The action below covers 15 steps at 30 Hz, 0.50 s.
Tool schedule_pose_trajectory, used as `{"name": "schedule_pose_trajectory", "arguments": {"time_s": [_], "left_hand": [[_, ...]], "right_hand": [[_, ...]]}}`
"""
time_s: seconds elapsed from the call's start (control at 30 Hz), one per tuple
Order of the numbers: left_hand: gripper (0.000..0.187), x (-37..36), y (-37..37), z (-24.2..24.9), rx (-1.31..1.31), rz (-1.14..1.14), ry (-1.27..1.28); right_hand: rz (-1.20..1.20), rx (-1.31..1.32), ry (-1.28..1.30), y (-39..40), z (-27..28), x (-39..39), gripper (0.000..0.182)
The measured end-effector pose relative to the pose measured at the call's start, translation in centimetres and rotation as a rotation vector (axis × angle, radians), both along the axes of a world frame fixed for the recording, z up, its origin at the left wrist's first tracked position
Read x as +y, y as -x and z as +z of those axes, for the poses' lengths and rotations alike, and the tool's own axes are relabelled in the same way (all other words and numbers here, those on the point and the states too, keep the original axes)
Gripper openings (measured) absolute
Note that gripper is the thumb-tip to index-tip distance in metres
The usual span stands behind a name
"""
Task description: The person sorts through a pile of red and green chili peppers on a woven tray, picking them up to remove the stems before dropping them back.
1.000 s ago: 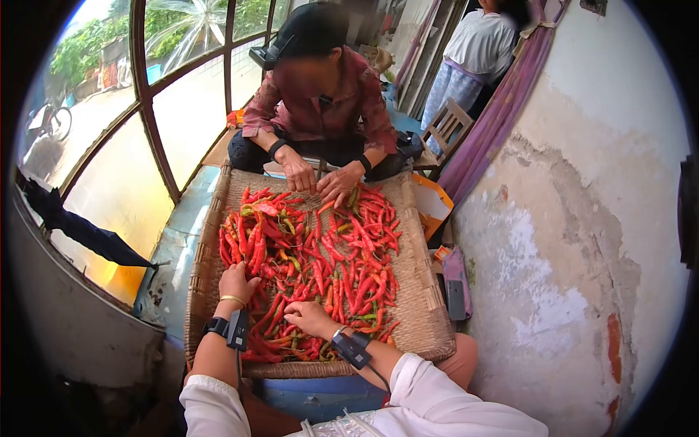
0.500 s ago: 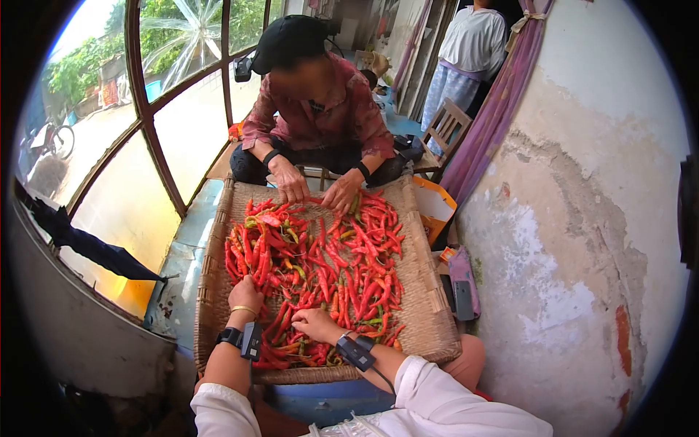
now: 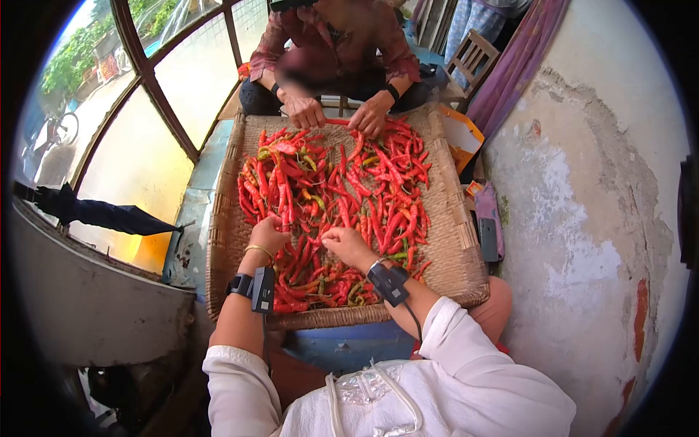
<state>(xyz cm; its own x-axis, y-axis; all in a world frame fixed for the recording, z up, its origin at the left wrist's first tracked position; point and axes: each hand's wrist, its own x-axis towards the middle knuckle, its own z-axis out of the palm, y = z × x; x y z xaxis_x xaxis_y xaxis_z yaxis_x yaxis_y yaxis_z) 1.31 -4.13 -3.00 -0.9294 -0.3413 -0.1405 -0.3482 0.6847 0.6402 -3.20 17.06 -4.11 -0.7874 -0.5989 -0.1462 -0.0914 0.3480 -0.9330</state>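
Observation:
A shallow woven basket tray holds a wide heap of red chili peppers, with some green and orange ones among them. My left hand is closed at the near left of the heap, its fingers around the lower ends of several long red chilies. To its right, my right hand hovers low over the chilies with thumb and fingers pinched together. Whatever is in that pinch is too small or hidden to make out. A band with a small dark device sits on each of my wrists.
Across the tray sits a person in a red patterned shirt, both hands on a red chili at the far edge. A folded umbrella juts in from the left. A wooden chair, an orange box and a phone are on the right.
The view has tipped downward, so the tray sits higher in the picture. My right hand has moved farther from me over the chilies, its fingers now pinched. My left hand stays closed at the heap.

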Motion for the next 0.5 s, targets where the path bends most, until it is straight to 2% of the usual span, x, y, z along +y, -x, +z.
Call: {"name": "schedule_pose_trajectory", "arguments": {"time_s": [0.03, 0.07, 0.13, 0.27, 0.33, 0.37, 0.43, 0.5], "left_hand": [[0.030, 0.2, 0.0, -0.7, 0.023, -0.002, -0.150], [0.031, 1.1, -0.4, 0.8, 0.028, -0.066, -0.217], [0.031, 2.3, -0.6, 0.7, 0.020, -0.095, -0.336], [0.030, 5.8, -2.2, 4.9, 0.025, -0.198, -0.347], [0.030, 6.3, -2.6, 4.9, 0.050, -0.210, -0.386], [0.031, 6.5, -2.7, 4.9, 0.076, -0.221, -0.431], [0.028, 6.6, -2.8, 5.2, 0.063, -0.225, -0.448], [0.023, 6.6, -2.7, 5.0, 0.016, -0.240, -0.621]], "right_hand": [[-0.070, -0.014, 0.053, 0.1, -0.6, 0.0, 0.017], [-0.054, -0.015, 0.010, 0.5, -0.4, 0.2, 0.018], [-0.063, -0.085, 0.021, 0.9, -0.2, 0.5, 0.020], [-0.068, -0.196, 0.131, 0.7, 0.3, 0.5, 0.026], [-0.055, -0.498, 0.358, 0.6, 1.4, 0.6, 0.024], [-0.056, -0.499, 0.359, 0.4, 1.9, 0.5, 0.024], [-0.087, -0.691, 0.514, 0.0, 2.6, 0.4, 0.026], [-0.061, -0.713, 0.534, 0.0, 2.5, 0.5, 0.024]]}}
